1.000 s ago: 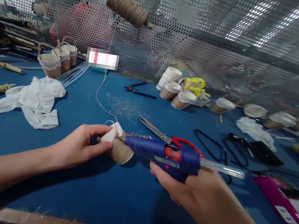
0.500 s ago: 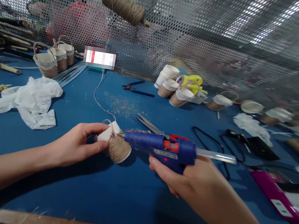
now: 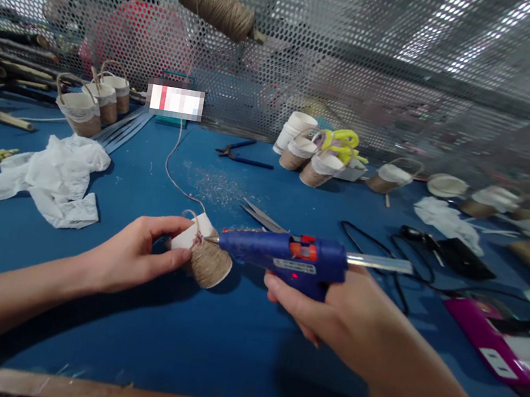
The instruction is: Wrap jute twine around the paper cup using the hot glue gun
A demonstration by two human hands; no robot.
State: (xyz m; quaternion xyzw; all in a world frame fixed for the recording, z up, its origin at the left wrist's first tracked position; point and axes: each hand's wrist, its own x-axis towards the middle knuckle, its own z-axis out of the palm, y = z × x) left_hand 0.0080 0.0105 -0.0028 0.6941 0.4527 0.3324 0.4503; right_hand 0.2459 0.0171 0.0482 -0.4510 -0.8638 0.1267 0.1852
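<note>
A small white cup [image 3: 210, 262], partly wrapped in brown twine, lies tilted between the thumb and fingers of my left hand [image 3: 138, 252]. My right hand [image 3: 327, 312] is wrapped round a blue glue gun [image 3: 257, 249] with a clear glue stick at its back and a small red light. The gun's nozzle points left and meets the cup near the border of the twine; exact contact is hard to make out. From the cup, a strand of twine [image 3: 167, 166] runs up to a spool [image 3: 215, 4] by the mesh panel.
Scissors [image 3: 265, 216] lie just behind the gun, with pliers [image 3: 245, 160] farther back. White cloth [image 3: 54, 175] is at the left. Twine-wrapped cups [image 3: 318, 171] stand at the back. A black cable [image 3: 369, 238] and a purple power strip [image 3: 479, 336] are at the right.
The glue gun has shifted slightly left and up, with its nozzle now closer over the cup. My left hand holds the cup almost unchanged.
</note>
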